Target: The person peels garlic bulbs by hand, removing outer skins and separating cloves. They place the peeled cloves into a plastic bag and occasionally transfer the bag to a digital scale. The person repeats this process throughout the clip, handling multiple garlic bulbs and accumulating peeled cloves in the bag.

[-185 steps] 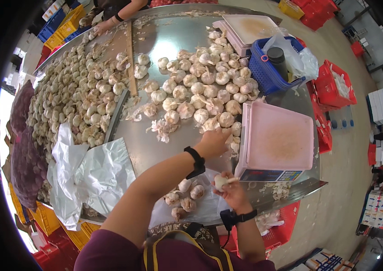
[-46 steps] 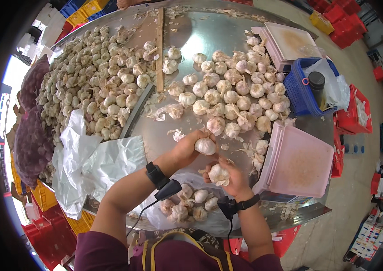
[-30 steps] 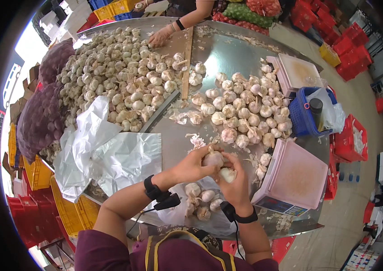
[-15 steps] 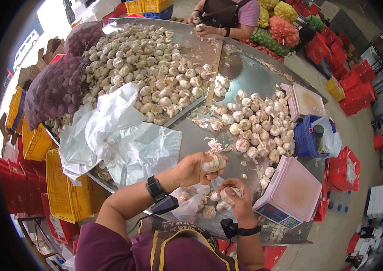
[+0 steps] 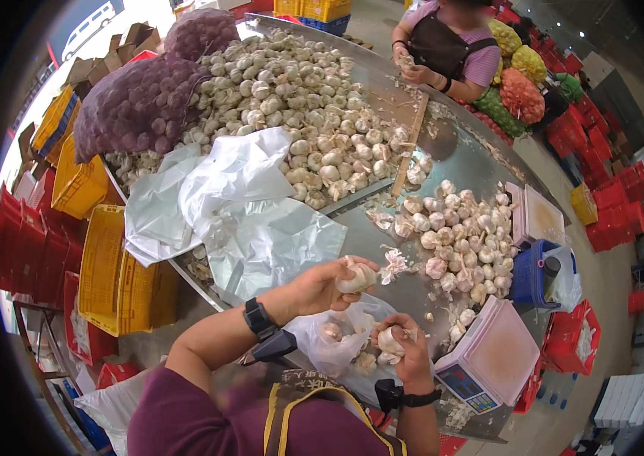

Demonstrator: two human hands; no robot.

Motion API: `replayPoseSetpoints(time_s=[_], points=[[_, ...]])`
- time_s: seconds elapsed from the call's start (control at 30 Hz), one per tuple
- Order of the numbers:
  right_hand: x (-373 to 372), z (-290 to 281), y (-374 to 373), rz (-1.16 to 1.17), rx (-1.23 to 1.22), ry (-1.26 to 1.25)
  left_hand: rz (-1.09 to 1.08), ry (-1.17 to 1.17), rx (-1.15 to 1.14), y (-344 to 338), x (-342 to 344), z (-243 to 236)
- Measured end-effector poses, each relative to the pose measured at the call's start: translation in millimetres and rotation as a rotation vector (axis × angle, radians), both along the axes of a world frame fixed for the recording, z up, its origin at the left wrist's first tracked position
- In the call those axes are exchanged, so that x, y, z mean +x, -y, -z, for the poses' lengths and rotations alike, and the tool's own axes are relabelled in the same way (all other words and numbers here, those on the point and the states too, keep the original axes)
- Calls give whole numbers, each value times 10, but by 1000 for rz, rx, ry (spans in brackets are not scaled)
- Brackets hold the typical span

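Note:
A whitish garlic bulb [image 5: 357,277] rests in the curled fingers of my left hand [image 5: 323,287], above the metal table. My right hand [image 5: 411,356], lower and to the right, is closed around garlic [image 5: 392,342]; the fingers partly cover it, so I cannot tell if it is one bulb or more. Between my hands sits a clear plastic bag [image 5: 314,334] with several bulbs in and beside it. A loose tuft of pinkish garlic skin [image 5: 394,265] lies just right of the left hand's bulb. Beyond it is a heap of trimmed bulbs [image 5: 458,235].
White plastic sheets [image 5: 261,243] lie left of my hands, before a larger garlic heap [image 5: 284,99] and purple mesh sacks [image 5: 139,106]. A wooden strip [image 5: 411,144] divides the table. At right stand a scale [image 5: 489,349] and blue basket [image 5: 528,277]. Another person [image 5: 451,49] works across the table.
The whole view has shifted, so the table appears farther right and lower. My right hand's garlic now shows more plainly between the fingers. My left hand keeps its bulb.

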State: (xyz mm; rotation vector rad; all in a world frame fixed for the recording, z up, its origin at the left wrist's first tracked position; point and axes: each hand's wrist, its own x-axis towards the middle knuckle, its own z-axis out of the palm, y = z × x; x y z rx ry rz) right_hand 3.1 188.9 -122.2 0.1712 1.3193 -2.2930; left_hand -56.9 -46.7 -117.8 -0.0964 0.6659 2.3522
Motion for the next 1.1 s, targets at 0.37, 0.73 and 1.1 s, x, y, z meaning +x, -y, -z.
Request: replayPoseSetpoints(time_s=[0.37, 0.73, 1.1], points=[[-67, 366, -264, 48, -192, 169, -1374, -191, -372, 4380, 1595, 900], [121, 871, -591, -62, 262, 140, -837, -32, -976, 2330, -395, 747], [254, 1216, -391, -324, 966, -526, 158, -1319, -1603, -1563, -2294, 1208]])
